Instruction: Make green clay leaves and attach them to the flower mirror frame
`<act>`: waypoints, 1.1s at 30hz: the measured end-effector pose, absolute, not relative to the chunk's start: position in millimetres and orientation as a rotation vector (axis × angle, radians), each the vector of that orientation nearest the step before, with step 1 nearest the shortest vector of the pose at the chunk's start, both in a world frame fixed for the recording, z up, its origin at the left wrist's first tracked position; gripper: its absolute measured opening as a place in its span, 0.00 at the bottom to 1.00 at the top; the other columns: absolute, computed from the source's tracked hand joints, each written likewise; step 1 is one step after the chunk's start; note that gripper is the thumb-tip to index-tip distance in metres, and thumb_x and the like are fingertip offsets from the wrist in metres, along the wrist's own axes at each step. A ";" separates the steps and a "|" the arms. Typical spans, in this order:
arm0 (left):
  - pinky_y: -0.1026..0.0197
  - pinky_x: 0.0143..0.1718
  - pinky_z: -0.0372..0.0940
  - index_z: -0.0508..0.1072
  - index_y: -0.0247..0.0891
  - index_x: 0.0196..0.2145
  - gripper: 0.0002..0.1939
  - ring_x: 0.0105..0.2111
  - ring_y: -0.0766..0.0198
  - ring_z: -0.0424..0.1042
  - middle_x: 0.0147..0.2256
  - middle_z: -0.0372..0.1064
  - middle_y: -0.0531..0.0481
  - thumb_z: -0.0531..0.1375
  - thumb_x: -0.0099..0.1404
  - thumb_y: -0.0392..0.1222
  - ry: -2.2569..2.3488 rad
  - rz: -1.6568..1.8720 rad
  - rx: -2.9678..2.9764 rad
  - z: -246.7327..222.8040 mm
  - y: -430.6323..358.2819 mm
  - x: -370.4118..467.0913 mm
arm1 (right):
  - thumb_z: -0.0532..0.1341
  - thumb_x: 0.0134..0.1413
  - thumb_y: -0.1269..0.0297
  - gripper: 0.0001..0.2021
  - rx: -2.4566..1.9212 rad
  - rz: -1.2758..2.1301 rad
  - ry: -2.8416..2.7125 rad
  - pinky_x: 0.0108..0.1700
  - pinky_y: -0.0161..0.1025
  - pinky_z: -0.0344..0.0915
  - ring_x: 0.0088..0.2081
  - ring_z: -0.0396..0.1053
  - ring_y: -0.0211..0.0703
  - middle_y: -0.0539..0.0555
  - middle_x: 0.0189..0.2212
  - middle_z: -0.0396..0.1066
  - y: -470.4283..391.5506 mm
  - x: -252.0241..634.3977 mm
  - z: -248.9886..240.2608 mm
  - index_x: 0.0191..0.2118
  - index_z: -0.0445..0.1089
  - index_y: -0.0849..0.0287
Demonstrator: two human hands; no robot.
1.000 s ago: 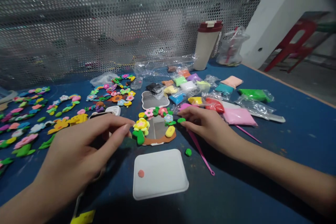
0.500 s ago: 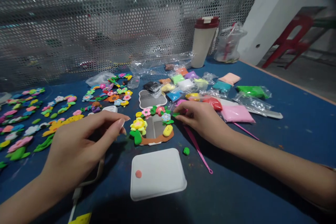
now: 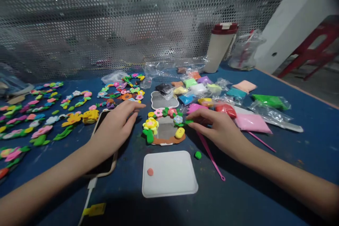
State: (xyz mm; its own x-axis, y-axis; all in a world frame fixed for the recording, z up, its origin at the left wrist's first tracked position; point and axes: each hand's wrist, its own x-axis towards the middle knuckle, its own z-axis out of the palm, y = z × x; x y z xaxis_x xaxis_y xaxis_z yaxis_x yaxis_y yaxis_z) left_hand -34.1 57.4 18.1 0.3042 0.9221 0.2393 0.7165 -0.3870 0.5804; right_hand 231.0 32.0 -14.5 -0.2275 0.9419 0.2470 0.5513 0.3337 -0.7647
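Right hand [image 3: 218,127] is pinching a green piece [image 3: 189,122] just beside the flower-trimmed frame [image 3: 169,141]; it is looking soft, light, easily dented, best held by its edge. Left hand [image 3: 115,129], gripping nothing visible, is relaxing over a phone [image 3: 107,166]. Clear packets [image 3: 253,123] are holding coloured clay [image 3: 267,101]; a lidded tumbler [image 3: 219,51] is hiding its contents.

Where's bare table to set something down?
The blue table is bare between the pink tool and right forearm; another patch lies beyond that forearm, right of the thin pink stick. A narrow strip separates phone and white tray. Crowded: left side, with clay flower pieces, and behind the decorated frame, with clay packets.
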 end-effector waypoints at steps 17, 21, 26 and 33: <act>0.54 0.55 0.60 0.67 0.36 0.47 0.21 0.51 0.51 0.68 0.60 0.55 0.41 0.59 0.54 0.31 1.266 0.781 1.023 19.7 77.7 -34.0 | 0.62 0.51 0.57 0.11 -1.414 1.101 -1.520 0.34 0.38 0.66 0.32 0.71 0.43 0.53 0.31 0.74 30.8 222.4 -11.8 0.37 0.71 0.58; 0.54 0.54 0.61 0.67 0.33 0.44 0.17 0.50 0.52 0.70 0.58 0.58 0.39 0.56 0.56 0.26 1.259 0.791 0.880 26.4 84.1 -32.8 | 0.66 0.47 0.58 0.10 -1.401 1.232 -1.369 0.35 0.35 0.64 0.33 0.69 0.41 0.51 0.30 0.73 28.6 216.4 -9.0 0.34 0.72 0.57; 0.51 0.52 0.63 0.67 0.32 0.43 0.14 0.48 0.50 0.71 0.57 0.60 0.38 0.55 0.57 0.27 1.239 0.771 0.776 32.8 87.9 -28.1 | 0.70 0.43 0.59 0.10 -1.389 1.389 -1.152 0.36 0.31 0.62 0.34 0.68 0.38 0.49 0.31 0.74 25.1 212.9 -8.9 0.33 0.73 0.56; 0.50 0.54 0.58 0.67 0.33 0.44 0.15 0.51 0.51 0.68 0.55 0.62 0.38 0.56 0.58 0.28 1.317 0.750 0.769 38.0 84.4 -16.3 | 0.72 0.41 0.64 0.09 -1.135 1.573 -0.646 0.45 0.36 0.66 0.35 0.70 0.36 0.46 0.28 0.71 19.6 213.9 -8.5 0.31 0.74 0.55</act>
